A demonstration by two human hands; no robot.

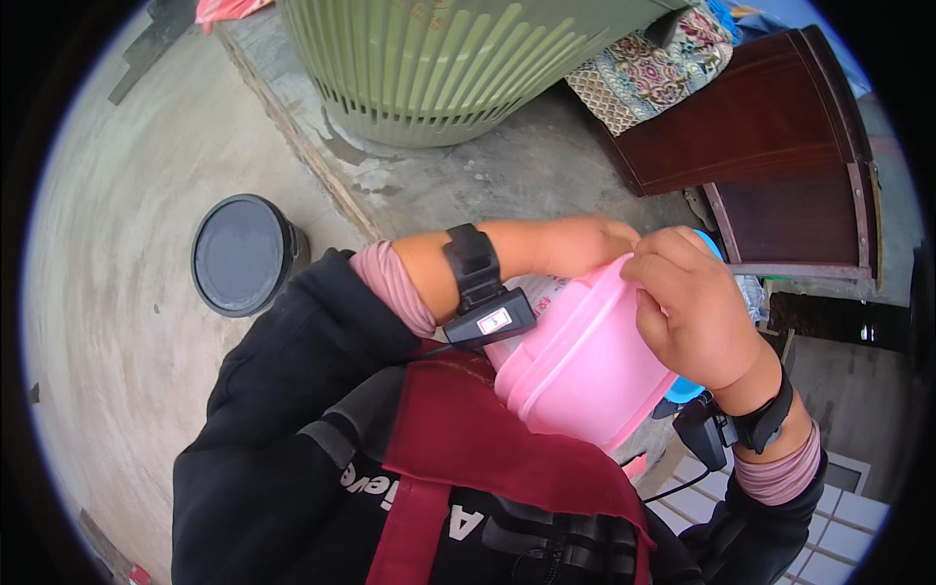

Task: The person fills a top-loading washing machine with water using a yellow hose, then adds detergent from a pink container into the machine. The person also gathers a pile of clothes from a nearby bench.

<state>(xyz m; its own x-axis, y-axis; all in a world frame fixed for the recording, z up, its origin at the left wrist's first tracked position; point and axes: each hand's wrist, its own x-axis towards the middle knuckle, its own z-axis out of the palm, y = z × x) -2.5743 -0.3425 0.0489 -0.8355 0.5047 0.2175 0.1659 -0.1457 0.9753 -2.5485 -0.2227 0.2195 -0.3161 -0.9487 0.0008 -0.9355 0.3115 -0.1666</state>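
Observation:
A pink plastic container (pixel 585 365) is tilted against the front of the dark red apron (pixel 482 431). My right hand (pixel 687 307) pinches its upper rim, thumb and fingers bent together. Right beside it, my left hand (pixel 596 245) holds the same edge from the far side, its fingertips partly hidden. A whitish surface with red writing (pixel 545 292) shows between my left forearm and the pink rim. Part of a bright blue object (pixel 684 391) shows behind the container and my right hand. Black devices are strapped to both wrists.
A green slatted plastic basket (pixel 431 73) stands ahead on the concrete floor. Left of me is a lidded black bucket (pixel 241 256). Dark red wooden furniture (pixel 746 117) with a patterned cloth (pixel 651 73) on it stands at the right. White tiles (pixel 841 541) lie at the lower right.

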